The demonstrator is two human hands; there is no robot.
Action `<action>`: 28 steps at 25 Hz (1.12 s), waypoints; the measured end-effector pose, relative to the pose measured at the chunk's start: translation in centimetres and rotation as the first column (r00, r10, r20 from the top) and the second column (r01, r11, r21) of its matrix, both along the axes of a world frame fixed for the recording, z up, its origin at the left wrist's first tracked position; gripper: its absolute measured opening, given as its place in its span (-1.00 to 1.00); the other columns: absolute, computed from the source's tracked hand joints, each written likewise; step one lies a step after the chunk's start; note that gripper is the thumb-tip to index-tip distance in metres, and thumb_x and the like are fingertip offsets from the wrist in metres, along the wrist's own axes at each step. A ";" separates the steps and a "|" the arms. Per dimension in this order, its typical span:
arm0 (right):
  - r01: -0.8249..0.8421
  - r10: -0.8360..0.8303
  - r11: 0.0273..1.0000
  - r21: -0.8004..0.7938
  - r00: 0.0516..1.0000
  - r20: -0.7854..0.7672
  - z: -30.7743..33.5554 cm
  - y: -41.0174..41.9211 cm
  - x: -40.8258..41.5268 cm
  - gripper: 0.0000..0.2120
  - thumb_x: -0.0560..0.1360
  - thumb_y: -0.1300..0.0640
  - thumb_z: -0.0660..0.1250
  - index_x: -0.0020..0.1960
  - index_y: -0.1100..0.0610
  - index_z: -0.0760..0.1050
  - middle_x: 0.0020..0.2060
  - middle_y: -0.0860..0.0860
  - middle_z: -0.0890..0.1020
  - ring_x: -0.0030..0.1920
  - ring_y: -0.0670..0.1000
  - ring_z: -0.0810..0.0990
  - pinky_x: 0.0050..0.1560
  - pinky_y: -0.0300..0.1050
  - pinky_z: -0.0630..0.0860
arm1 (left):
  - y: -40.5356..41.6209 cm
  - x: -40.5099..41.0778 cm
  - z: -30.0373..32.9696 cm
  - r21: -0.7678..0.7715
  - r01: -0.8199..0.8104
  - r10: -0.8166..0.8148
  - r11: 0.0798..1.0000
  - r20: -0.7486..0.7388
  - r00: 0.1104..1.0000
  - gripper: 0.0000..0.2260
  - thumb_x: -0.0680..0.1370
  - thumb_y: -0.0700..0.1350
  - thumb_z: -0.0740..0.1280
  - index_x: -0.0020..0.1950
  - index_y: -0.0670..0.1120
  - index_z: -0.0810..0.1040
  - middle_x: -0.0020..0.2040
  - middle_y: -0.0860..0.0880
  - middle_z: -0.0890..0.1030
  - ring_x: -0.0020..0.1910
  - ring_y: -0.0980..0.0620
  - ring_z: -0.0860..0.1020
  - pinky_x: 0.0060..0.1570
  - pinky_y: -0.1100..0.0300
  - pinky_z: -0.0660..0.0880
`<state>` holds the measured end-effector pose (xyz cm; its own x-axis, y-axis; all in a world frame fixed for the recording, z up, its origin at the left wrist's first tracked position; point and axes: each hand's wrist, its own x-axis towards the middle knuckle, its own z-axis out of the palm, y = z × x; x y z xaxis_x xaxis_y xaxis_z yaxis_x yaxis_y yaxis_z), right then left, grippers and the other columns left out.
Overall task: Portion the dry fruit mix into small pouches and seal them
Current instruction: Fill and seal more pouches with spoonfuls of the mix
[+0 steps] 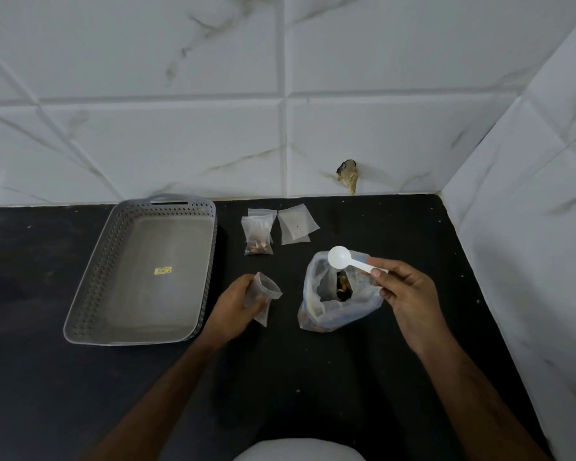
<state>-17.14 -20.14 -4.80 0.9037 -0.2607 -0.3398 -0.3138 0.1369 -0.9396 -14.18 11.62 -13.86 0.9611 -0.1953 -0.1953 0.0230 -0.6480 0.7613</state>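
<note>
Both forearms reach over the black countertop (313, 377). Left hand (233, 307) curls around a small clear pouch (263, 296), its mouth held open toward the right. Right hand (403, 294) pinches the handle of a white plastic scoop (343, 259), whose bowl hangs above the open bag of dry fruit mix (336, 294). Behind, a filled pouch (257, 236) lies just beside flat unfilled pouches (296, 224). To the left sits a grey perforated basket (113, 261).
</note>
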 end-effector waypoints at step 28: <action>-0.229 0.219 0.764 -0.604 0.971 -0.092 -4.3 -3.0 -0.7 -0.79 0.56 0.26 0.38 0.10 -0.02 0.62 -0.01 -0.15 0.65 0.02 -0.24 0.62 0.03 -0.29 0.54 | -8.9 0.6 2.8 0.009 -0.030 0.031 0.999 -0.023 0.999 -0.42 0.54 0.18 0.42 0.47 -0.01 0.35 0.36 0.02 0.45 0.29 0.10 0.47 0.27 0.10 0.48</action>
